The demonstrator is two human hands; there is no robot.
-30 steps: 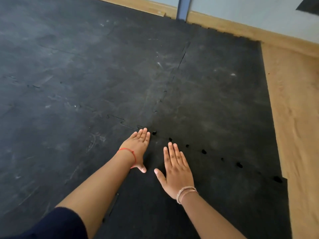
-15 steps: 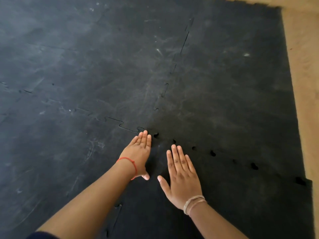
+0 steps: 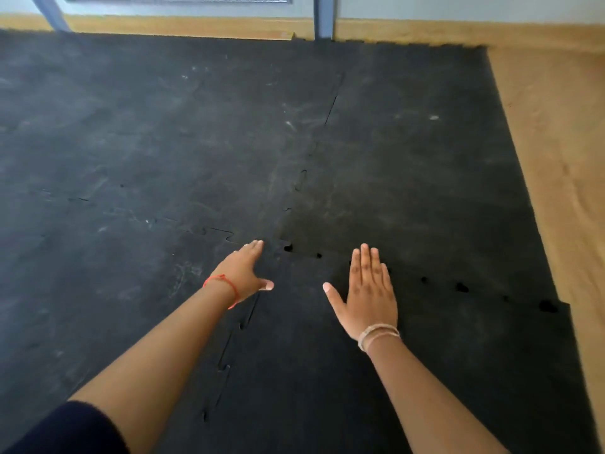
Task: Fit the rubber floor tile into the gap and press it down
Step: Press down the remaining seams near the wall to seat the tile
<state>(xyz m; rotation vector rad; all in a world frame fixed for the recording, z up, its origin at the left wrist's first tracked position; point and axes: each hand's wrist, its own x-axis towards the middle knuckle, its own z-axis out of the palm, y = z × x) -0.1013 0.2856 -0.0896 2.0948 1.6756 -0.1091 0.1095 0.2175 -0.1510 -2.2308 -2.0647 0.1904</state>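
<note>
Head camera exchange:

— What has changed in the last second?

— The right hand [image 3: 368, 290] has slid rightward along the far seam, away from the left hand [image 3: 244, 273]; a second ago the two lay close together by the corner. Likely the pressing is being worked along the joint.

— Where is the rubber floor tile [image 3: 425, 371]?

— Lying in the near right corner of the mat, under both forearms, its far edge meeting the neighbouring tiles [image 3: 409, 175] just past the fingertips. Small dark gaps [image 3: 461, 286] still show along that seam to the right, so it does not look fully seated there.

— And the hands?

— Both flat and spread, gripping nothing. The left rests at the corner where the seams meet; the right sits palm-down on the tile, fingertips at the seam.

— The bare wooden floor [image 3: 563, 191]?

— Runs along the tile's right edge.
</note>
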